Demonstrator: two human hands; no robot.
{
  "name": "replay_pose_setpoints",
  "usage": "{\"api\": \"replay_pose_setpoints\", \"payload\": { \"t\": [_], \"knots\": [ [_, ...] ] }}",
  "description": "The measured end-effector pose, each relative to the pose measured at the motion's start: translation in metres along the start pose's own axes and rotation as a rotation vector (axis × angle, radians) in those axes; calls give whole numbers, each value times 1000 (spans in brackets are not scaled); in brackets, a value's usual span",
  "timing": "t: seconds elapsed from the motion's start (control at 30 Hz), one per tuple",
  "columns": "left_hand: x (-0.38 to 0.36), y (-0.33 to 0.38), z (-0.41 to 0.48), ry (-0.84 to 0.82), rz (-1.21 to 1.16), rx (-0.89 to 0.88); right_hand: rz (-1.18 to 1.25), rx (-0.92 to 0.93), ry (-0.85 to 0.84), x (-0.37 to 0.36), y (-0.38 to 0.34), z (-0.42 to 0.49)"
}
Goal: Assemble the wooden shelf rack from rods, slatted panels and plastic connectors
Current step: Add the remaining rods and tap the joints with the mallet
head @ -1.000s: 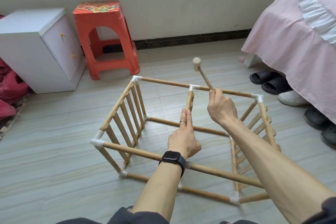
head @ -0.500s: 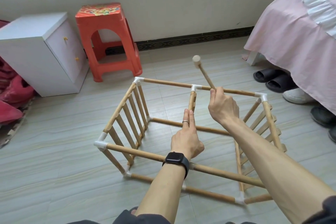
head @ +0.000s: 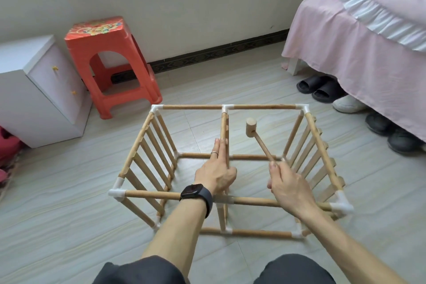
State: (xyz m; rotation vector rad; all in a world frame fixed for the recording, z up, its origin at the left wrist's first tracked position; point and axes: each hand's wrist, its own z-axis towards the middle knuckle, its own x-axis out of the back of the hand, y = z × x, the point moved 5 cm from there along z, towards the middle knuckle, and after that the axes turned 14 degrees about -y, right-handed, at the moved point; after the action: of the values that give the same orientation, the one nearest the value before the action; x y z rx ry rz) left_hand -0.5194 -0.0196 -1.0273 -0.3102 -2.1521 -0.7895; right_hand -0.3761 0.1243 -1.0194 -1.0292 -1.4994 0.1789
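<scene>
One white cabinet (head: 41, 90) and one red stool (head: 110, 62) stand far left. The wooden rack (head: 191, 107) sits mid-floor (head: 69, 214), with two slatted panels, one at its left end (head: 149, 157) and one at its right end (head: 315, 152). The left hand (head: 215, 175) lays straight, released fingers (head: 219, 147) along the middle rod (head: 223, 127). The right hand (head: 290, 189) clenches one mallet (head: 250, 127) by its handle, head inside the frame. Five shoes (head: 322, 90) lie by the bed (head: 357, 41), far right.

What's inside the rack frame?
The left hand, straight-fingered along the middle rod, and the right hand holding a mallet, over floor tiles. The wristwatch hides part of the near rail.
</scene>
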Motion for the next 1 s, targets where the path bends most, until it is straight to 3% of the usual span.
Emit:
{"api": "replay_pose_setpoints", "payload": {
  "t": [0.13,0.23,0.4,0.57,0.7,1.0],
  "knots": [
    [22,-29,-26,0,76,79,-217,35,67,-17,17,-30],
    [26,-38,-49,-93,153,148,-382,52,145,-24,10,-32],
    [20,-35,-68,-237,136,81,-318,12,175,-14,2,-21],
    [84,-10,-60,-31,168,-54,-282,139,354,50,-45,10],
    [140,12,-41,174,195,-116,-317,129,416,98,-79,59],
    [176,10,60,275,158,-126,-390,74,395,112,-81,179]
  ]
}}
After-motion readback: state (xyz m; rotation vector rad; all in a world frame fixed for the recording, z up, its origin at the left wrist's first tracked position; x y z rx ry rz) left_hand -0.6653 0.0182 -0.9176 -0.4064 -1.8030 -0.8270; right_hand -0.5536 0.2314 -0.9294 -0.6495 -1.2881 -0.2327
